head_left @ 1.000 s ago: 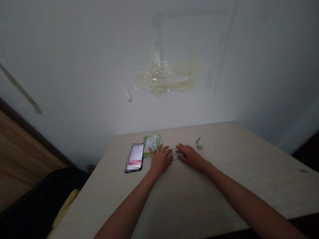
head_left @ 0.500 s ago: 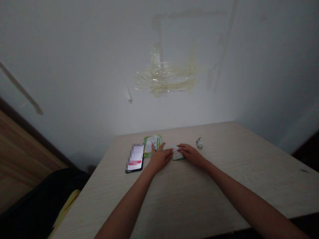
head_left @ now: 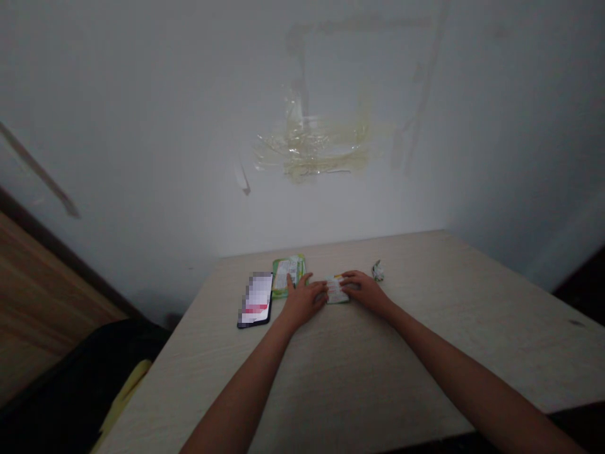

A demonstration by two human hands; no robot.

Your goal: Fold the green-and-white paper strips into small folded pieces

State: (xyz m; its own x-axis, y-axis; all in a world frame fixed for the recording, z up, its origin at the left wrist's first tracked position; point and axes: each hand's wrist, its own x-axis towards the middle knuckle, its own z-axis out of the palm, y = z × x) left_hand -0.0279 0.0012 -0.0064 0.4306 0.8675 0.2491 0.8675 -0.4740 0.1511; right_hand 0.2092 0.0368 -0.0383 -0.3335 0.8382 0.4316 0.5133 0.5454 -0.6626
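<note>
A small flat packet (head_left: 336, 292), whitish with green edges and printing, lies on the table between my two hands. My left hand (head_left: 303, 302) rests with fingers spread; its fingertips touch the packet's left side. At the packet's right side, the outstretched fingers of my right hand (head_left: 365, 292) lie over its edge. Behind my left hand is a larger green and white printed packet (head_left: 285, 272), lying flat and partly covered by the thumb and fingers.
A phone (head_left: 258, 299) with a lit, blurred screen lies left of the larger packet. A crumpled wrapper (head_left: 378, 270) sits beyond my right hand. The pale wooden table (head_left: 359, 372) meets a wall (head_left: 189, 157) with peeling clear tape (head_left: 321, 148). Yellow cloth (head_left: 123, 397) hangs at the left.
My right hand has shifted slightly to the right across the small packet, so more of its printed face shows. My left hand stays almost in place.
</note>
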